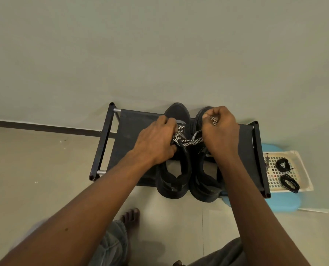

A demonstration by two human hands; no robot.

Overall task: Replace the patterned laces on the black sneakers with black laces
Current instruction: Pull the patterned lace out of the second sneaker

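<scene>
Head view: black sneakers (174, 181) stand side by side on the dark fabric rack (129, 131) against the wall, toes toward it. Patterned lace (190, 141) is stretched between both hands over the shoes' lacing area. Left hand (156, 141) has its fingers curled onto the lace at the left-side shoe's tongue. Right hand (221, 129) is fisted round the lace, with the lace tip poking out by the thumb. Two coiled black laces (283, 165) lie on the perforated white tray (302, 169), right of the rack.

a dark fabric shelf (133, 127) carries two black sneakers (176, 181) side by side; it stands on the pale floor (35, 169).
</scene>
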